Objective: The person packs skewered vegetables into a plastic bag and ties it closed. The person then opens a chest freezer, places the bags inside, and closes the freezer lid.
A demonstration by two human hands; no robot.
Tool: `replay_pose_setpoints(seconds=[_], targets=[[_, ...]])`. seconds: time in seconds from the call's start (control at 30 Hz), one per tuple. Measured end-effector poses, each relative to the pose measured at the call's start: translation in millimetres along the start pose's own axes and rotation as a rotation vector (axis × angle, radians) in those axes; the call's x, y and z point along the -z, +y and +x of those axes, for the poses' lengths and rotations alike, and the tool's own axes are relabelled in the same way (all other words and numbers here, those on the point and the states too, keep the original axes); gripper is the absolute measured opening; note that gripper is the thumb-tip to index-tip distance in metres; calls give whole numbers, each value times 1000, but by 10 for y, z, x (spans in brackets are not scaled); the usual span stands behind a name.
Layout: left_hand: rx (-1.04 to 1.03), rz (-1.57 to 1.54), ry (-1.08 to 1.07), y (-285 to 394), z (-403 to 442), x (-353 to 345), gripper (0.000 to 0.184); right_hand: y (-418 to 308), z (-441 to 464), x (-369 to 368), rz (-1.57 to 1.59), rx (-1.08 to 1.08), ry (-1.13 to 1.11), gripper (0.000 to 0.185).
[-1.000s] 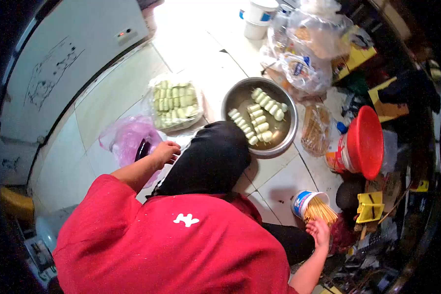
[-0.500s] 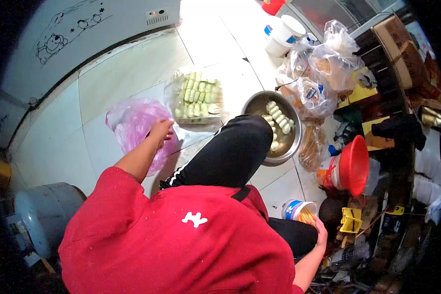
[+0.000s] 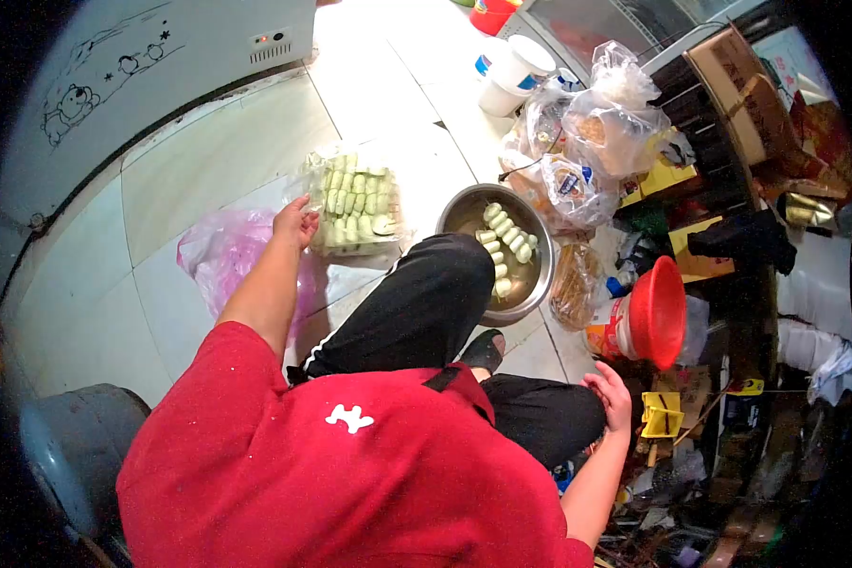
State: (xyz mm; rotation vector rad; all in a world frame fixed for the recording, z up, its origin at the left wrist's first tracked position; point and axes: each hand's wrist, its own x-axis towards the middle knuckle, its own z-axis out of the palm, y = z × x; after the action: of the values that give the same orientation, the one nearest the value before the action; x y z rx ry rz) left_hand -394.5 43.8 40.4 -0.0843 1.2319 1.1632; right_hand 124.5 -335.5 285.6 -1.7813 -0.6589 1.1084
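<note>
My left hand (image 3: 296, 223) is beside the left edge of a clear plastic pack (image 3: 385, 242) filled with rows of pale green rolls (image 3: 350, 201). Its fingers are loosely bent and apart, and I see nothing held in them. Under my left forearm lies a crumpled pink plastic bag (image 3: 220, 248). My right hand (image 3: 612, 398) is over my right knee with fingers spread, holding nothing. In front of my left knee stands a metal bowl (image 3: 542, 227) with several pale rolls (image 3: 507, 232) in rows, partly hidden by the knee.
Clear bags (image 3: 577, 189) of food and white buckets (image 3: 514, 76) stand beyond the bowl. A red basin (image 3: 660, 312) leans at the right near a yellow dustpan (image 3: 661, 417). A grey gas cylinder (image 3: 76, 454) is at the left, a white freezer (image 3: 180, 85) behind.
My left hand has moved from the pink bag up to the pack of rolls. My right hand has let go of the tub of sticks, which has gone from sight. The view has shifted slightly.
</note>
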Motion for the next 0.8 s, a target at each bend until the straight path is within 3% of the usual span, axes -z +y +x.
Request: replay_pose_setpoints(seconds=[0.07,0.17,0.27,0.3,0.37,0.43,0.5,0.57,0.63,0.67,0.77,0.8], targets=[[16,48,19,56,10,-45,18,-97,220,-88,-3,10,-62,46],[-72,199,-131,169,-119,-148,14,-214,393,-240,-93,38,-136,44],[-583,628,-140,271,-612,-457,22,-219,461,-238,-25,13,-149,43],[-588,624,-135,291,-682,-524,22,-225,484,-217,-1,-3,-150,42],[-829,779,-178,377,-779,-672,25,-184,539,-151,32,-5,-182,43],[-844,887,-166,437,-859,-739,29,-149,592,-108,0,-27,-216,42],[-813,597,-147,436,-969,-791,30,-242,630,-162,-39,-61,-227,41],[-768,592,-230,546,-770,-698,29,-342,729,-276,-297,-113,-238,40],[-731,446,-346,563,-521,-617,24,-489,892,-495,-362,-117,-311,38],[-614,309,-327,588,-506,-642,30,-529,1034,-635,-454,-19,-351,36],[-527,354,-299,666,-573,-659,34,-869,1368,-1395,-574,138,-470,32],[-594,337,-214,619,-838,-810,35,-861,1549,-1648,-693,314,-468,32]])
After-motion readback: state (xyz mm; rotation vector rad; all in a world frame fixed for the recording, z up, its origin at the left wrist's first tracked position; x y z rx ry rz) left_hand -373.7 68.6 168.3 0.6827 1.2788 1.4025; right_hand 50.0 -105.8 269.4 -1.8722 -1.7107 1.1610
